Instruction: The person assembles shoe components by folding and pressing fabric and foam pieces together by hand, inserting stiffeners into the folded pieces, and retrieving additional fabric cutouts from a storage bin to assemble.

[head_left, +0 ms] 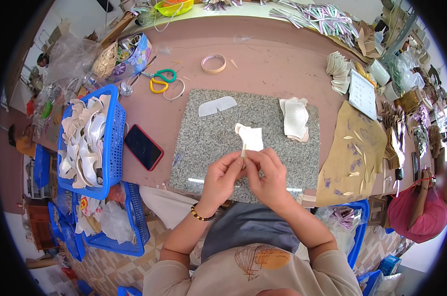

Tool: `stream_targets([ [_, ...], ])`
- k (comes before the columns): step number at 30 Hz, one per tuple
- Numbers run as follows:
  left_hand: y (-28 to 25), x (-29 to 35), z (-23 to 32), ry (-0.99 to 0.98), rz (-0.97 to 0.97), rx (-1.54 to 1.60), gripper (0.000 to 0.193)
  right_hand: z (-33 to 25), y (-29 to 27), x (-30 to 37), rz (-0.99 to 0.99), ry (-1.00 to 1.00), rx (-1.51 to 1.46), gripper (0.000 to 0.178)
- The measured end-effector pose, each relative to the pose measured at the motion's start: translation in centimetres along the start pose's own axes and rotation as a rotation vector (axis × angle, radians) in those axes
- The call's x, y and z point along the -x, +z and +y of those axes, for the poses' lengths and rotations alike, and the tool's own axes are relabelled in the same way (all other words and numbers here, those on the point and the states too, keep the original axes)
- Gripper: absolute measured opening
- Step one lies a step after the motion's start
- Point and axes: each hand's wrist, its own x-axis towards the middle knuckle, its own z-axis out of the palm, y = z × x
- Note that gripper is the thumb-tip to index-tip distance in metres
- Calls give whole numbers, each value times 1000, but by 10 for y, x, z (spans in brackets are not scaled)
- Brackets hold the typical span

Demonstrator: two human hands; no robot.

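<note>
Over the speckled grey stone slab, my left hand and my right hand meet, thumbs and fingertips pinched together. Between them is a small cream-white cut piece, leather or fabric by its look, its upper part sticking up past my fingers. Its lower end is hidden by my fingertips. To the right on the slab lies a small stack of similar cream pieces. Further back at the left is a flat, pale curved template.
Left of the slab are a phone and a blue basket full of cream pieces. Behind lie scissors and a tape roll. Brown paper with thin slivers is at the right. A person in pink sits beyond it.
</note>
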Motion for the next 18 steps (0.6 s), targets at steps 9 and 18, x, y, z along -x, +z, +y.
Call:
stream_targets([
  [9, -2, 0, 11, -23, -136, 18, 30, 0, -7, -8, -134, 148, -130, 15],
  [18, -8, -1, 8, -84, -91, 125, 32, 1, -9, -11, -201, 156, -135, 16],
])
